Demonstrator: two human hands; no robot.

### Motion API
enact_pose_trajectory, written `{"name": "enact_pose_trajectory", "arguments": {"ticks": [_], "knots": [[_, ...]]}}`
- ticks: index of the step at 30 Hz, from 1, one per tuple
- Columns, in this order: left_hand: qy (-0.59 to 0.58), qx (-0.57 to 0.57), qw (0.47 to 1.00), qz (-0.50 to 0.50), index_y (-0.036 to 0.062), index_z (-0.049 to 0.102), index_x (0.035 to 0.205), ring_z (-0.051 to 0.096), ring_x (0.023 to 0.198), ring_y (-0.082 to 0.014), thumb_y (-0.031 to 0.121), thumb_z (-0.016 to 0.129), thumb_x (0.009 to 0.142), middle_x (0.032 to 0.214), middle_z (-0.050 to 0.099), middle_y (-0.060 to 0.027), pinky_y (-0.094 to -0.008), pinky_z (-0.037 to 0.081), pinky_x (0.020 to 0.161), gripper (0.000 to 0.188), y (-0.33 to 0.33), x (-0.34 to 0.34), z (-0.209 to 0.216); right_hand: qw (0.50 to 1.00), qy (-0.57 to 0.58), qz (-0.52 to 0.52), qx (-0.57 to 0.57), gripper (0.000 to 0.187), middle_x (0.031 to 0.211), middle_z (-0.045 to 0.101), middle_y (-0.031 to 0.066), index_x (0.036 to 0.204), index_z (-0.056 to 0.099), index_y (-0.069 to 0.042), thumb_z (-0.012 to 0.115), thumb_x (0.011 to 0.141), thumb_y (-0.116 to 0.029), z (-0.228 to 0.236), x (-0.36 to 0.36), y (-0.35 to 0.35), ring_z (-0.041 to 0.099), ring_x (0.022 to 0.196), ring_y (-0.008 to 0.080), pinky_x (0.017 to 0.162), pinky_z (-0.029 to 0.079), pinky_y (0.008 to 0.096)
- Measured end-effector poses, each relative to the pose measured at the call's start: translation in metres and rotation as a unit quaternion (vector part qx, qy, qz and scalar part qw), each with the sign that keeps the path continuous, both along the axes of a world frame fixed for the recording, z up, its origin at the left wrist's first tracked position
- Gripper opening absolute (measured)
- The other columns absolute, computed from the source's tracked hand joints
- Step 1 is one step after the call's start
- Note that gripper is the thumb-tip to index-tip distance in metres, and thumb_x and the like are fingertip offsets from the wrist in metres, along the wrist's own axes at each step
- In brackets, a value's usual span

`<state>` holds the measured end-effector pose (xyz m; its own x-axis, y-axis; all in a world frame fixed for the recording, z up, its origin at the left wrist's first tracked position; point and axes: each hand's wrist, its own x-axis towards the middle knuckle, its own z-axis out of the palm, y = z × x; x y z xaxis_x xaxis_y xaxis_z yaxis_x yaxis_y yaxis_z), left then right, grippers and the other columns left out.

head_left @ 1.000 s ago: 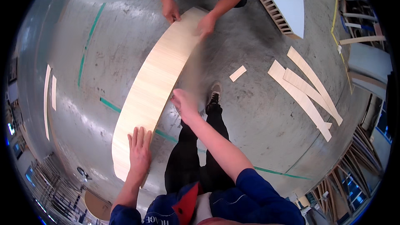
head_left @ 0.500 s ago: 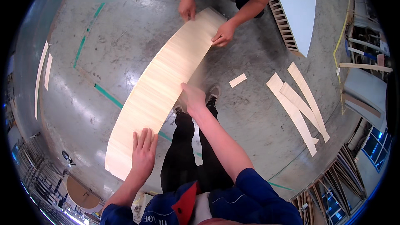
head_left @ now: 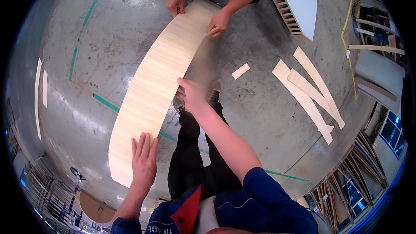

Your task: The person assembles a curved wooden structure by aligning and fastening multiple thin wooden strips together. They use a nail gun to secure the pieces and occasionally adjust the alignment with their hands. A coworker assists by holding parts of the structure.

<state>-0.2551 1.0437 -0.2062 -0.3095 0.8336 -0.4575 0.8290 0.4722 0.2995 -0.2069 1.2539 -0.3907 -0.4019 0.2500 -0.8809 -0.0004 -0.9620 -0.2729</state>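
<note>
My left hand (head_left: pixel 144 161) lies flat on the long wood sheet (head_left: pixel 160 82) | right hand (head_left: pixel 193 95) grips its edge | it might slip and bend if the other person's hands (head_left: pixel 218 22) let go.

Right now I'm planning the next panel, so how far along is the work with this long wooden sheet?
Done: the long pale wooden sheet is off the concrete floor, held between two people. In hand: the left hand lies flat on its near end, the right hand grips its right edge, and the co-worker's hands hold the far end. Left: it is not set down anywhere yet.
</note>
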Motion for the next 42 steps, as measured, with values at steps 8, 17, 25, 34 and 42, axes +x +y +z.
{"name": "enact_pose_trajectory", "arguments": {"ticks": [8, 17, 25, 34, 42], "knots": [[-0.015, 0.046, 0.999, 0.025, -0.0039, 0.057, 0.118, 0.042, 0.129, -0.0356, 0.0, 0.049, 0.08, 0.13, 0.05, -0.0204, -0.0564, 0.026, 0.109, 0.039, 0.007, 0.006, 0.006, 1.0, -0.018, -0.019, 0.015, 0.02, 0.099, 0.064, 0.0075, 0.1, 0.062, 0.001, 0.066, 0.086, -0.011, 0.013, 0.007, 0.01, 0.059, 0.094, 0.0178, 0.082, 0.048, 0.0328], [-0.004, 0.101, 0.994, 0.036, -0.0043, 0.059, 0.114, 0.045, 0.126, -0.0329, 0.009, 0.052, 0.078, 0.127, 0.053, -0.0183, -0.0547, 0.028, 0.109, 0.039, 0.001, 0.007, 0.017, 0.999, -0.002, 0.027, -0.032, 0.015, 0.089, 0.06, 0.0026, 0.096, 0.059, -0.007, 0.067, 0.086, -0.014, 0.004, 0.02, 0.025, 0.058, 0.084, 0.0142, 0.079, 0.049, 0.0286], [-0.002, 0.134, 0.991, 0.019, -0.0037, 0.061, 0.11, 0.047, 0.124, -0.0316, 0.011, 0.054, 0.078, 0.125, 0.054, -0.0172, -0.0537, 0.029, 0.108, 0.036, -0.01, 0.005, 0.015, 0.982, -0.01, 0.186, -0.024, 0.028, 0.101, 0.065, 0.0039, 0.112, 0.056, -0.005, 0.061, 0.091, -0.024, 0.03, 0.002, 0.023, 0.062, 0.091, 0.0143, 0.078, 0.052, 0.0297], [-0.013, 0.192, 0.979, 0.068, 0.0016, 0.063, 0.109, 0.048, 0.123, -0.0253, 0.01, 0.055, 0.077, 0.127, 0.054, -0.0113, -0.0429, 0.035, 0.106, 0.034, -0.006, 0.013, 0.007, 0.988, 0.101, 0.116, 0.004, 0.037, 0.122, 0.059, 0.0088, 0.126, 0.049, -0.002, 0.054, 0.095, -0.022, 0.037, 0.011, 0.036, 0.058, 0.111, 0.0186, 0.096, 0.047, 0.0346], [0.019, 0.262, 0.953, 0.152, 0.0059, 0.063, 0.11, 0.051, 0.118, -0.0255, 0.008, 0.057, 0.073, 0.126, 0.054, -0.0107, -0.0385, 0.041, 0.101, 0.037, 0.002, 0.043, -0.014, 0.982, 0.14, 0.12, -0.037, 0.037, 0.128, 0.056, 0.0089, 0.128, 0.048, -0.004, 0.051, 0.097, -0.024, 0.035, 0.03, 0.062, 0.055, 0.116, 0.0203, 0.098, 0.047, 0.0382]]}}
